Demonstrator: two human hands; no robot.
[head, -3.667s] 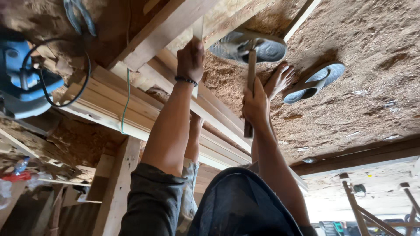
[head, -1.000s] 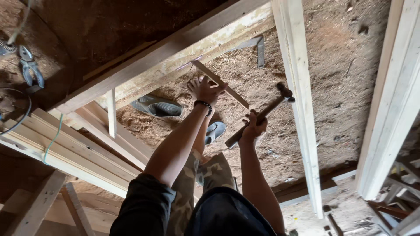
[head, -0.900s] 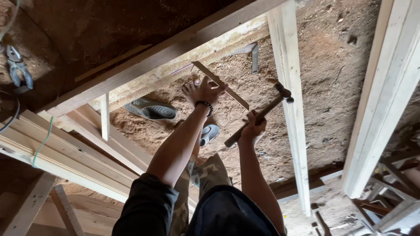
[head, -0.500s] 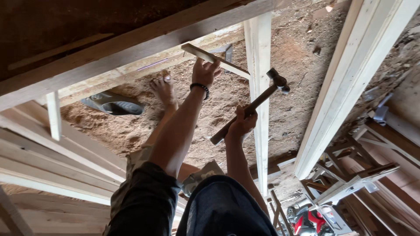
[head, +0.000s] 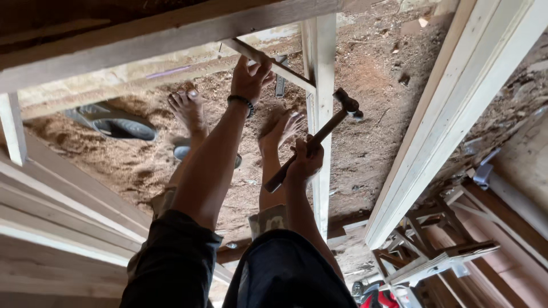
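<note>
Closer now than half a second ago, both bare feet have come into plain sight on the sawdust, and the hammer (head: pixel 317 140) sits a touch lower against the upright board (head: pixel 319 102). Left hand (head: pixel 249 78) is up high, fingers wrapped around a thin wooden strip (head: pixel 268 61) that slants across to the upright board, black wristband (head: pixel 241 102) showing just below. Right hand (head: pixel 305 162) is clenched tight on the hammer's handle near its lower end, the head tilted up and right, just beside the upright board's edge. Left foot (head: pixel 187 108) and right foot (head: pixel 281 126) stand apart on the ground. One dark sandal (head: pixel 114 121) lies well off to the left.
</note>
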